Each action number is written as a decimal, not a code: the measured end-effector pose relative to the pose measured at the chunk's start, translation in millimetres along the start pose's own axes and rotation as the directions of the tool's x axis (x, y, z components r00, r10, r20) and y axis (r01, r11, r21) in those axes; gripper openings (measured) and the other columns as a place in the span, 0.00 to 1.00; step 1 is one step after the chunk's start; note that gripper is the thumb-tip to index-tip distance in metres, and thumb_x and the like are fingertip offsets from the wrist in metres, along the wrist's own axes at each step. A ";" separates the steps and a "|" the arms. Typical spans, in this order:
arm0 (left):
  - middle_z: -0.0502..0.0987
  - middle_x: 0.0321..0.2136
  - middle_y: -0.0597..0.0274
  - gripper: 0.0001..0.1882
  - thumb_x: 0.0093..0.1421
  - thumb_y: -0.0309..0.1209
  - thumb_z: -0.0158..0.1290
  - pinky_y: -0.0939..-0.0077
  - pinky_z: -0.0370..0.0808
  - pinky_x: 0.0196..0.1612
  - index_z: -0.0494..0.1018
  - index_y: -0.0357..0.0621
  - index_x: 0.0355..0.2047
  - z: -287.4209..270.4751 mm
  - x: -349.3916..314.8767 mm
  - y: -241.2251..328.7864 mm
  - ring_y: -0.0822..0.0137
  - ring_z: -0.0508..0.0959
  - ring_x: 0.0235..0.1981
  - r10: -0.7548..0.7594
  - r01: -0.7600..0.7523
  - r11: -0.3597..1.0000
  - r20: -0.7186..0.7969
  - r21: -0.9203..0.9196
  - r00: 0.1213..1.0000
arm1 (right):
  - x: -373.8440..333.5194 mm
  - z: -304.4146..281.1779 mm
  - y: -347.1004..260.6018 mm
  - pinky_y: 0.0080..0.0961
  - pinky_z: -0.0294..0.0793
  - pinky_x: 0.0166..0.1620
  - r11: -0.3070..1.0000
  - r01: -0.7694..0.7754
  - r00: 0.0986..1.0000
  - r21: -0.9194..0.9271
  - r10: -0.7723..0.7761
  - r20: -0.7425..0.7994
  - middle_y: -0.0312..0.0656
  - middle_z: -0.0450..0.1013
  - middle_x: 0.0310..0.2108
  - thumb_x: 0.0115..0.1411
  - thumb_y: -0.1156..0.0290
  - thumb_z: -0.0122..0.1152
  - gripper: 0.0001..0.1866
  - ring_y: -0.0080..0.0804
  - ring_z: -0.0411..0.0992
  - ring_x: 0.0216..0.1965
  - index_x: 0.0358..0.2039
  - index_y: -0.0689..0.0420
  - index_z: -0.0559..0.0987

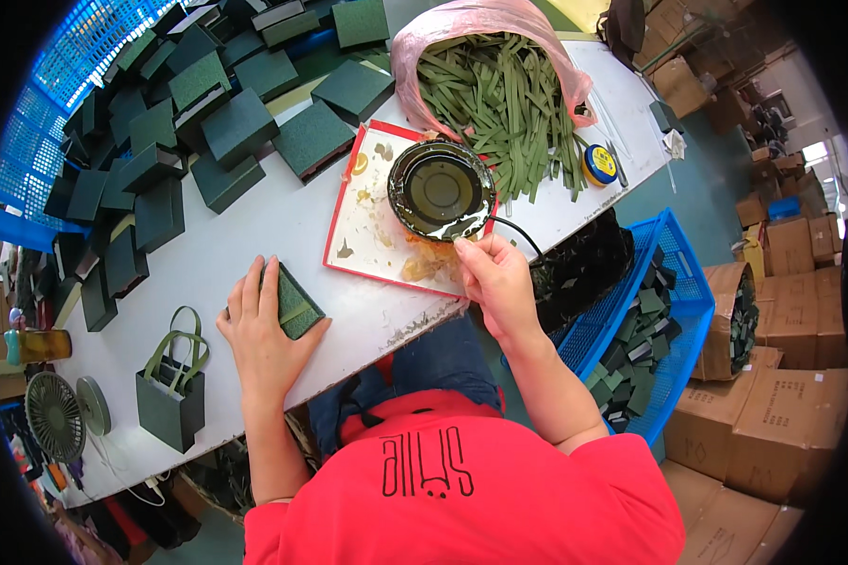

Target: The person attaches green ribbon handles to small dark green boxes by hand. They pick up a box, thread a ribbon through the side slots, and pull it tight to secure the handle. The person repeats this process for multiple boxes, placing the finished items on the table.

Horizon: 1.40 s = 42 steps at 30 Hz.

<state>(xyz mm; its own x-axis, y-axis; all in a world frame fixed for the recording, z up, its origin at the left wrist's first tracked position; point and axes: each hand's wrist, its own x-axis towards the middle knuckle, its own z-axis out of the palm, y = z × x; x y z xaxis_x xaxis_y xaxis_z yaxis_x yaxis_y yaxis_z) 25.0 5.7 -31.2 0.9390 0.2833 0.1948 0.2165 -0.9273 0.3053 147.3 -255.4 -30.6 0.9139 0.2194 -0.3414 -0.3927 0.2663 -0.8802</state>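
Observation:
My left hand (262,330) spans a small dark green box (296,303) on the table. Its fingers lie along the box's left side and its thumb is at the near corner. A lighter green ribbon strip (295,313) crosses the box. My right hand (496,279) is closed in a pinch at the near rim of a round black pot (435,188) of dark liquid. What the pinched fingertips hold, if anything, is too small to name. The pot stands on a stained white board with a red edge (344,221). A black cord runs from it.
Beyond the pot, a pink plastic bag (415,56) holds many green ribbon strips (513,104). A yellow-blue round tin (600,165) stands beside it. Green boxes (238,127) crowd the far left. A ribbon-handled green box (171,405) and a fan (55,414) stand left. A blue crate (693,301) of green pieces is right.

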 end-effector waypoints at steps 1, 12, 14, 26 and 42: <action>0.66 0.64 0.56 0.52 0.38 0.40 0.71 0.54 0.57 0.61 0.64 0.45 0.65 0.3 0.1 -0.2 0.53 0.65 0.62 -0.001 0.001 1.000 0.001 0.003 1.000 | -0.4 -0.1 -0.3 0.14 0.51 0.18 1.000 0.001 1.000 0.000 -0.001 0.004 0.31 0.69 0.18 0.64 0.68 0.65 0.11 0.11 0.56 0.15 0.31 0.58 0.72; 0.66 0.63 0.58 0.50 0.38 0.42 0.72 0.53 0.57 0.61 0.66 0.46 0.64 -2.7 -1.1 -2.7 0.55 0.65 0.61 0.019 -0.019 0.999 -0.007 -0.032 1.000 | -5.2 -4.9 -4.4 0.12 0.51 0.19 0.998 0.060 0.998 -0.005 -0.060 0.013 0.31 0.70 0.20 0.65 0.68 0.63 0.10 0.10 0.58 0.16 0.32 0.58 0.73; 0.67 0.63 0.58 0.50 0.38 0.43 0.72 0.53 0.57 0.61 0.66 0.45 0.63 -3.1 -0.7 -2.6 0.56 0.65 0.62 0.024 -0.024 1.000 0.004 -0.015 1.000 | -2.5 -2.4 -5.5 0.12 0.52 0.19 0.997 0.061 0.998 -0.043 -0.061 -0.002 0.31 0.70 0.20 0.65 0.68 0.63 0.10 0.10 0.58 0.16 0.33 0.58 0.73; 0.67 0.63 0.56 0.51 0.37 0.41 0.73 0.52 0.58 0.61 0.65 0.45 0.63 -3.9 -3.3 -5.4 0.53 0.66 0.61 0.020 -0.020 0.998 -0.004 -0.054 1.000 | -10.6 -5.2 -5.8 0.13 0.50 0.18 0.999 0.015 1.000 0.032 -0.015 0.013 0.31 0.69 0.19 0.64 0.69 0.63 0.09 0.11 0.57 0.15 0.32 0.58 0.72; 0.71 0.61 0.55 0.53 0.33 0.40 0.75 0.59 0.62 0.61 0.66 0.41 0.62 -34.3 16.6 23.2 0.52 0.69 0.60 0.522 -0.455 0.660 -0.071 -0.597 0.850 | -57.5 40.8 -12.6 0.12 0.64 0.29 0.915 -0.212 0.784 -0.343 0.369 0.500 0.28 0.71 0.26 0.64 0.70 0.64 0.08 0.11 0.66 0.26 0.33 0.61 0.75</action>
<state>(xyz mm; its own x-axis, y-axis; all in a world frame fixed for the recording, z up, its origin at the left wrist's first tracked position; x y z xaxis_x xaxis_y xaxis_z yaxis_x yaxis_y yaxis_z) 36.5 -2.7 11.1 0.8924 -0.2256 0.3908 -0.4439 -0.5952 0.6699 95.6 -233.1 13.6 0.5204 0.7394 -0.4272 -0.5180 -0.1245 -0.8463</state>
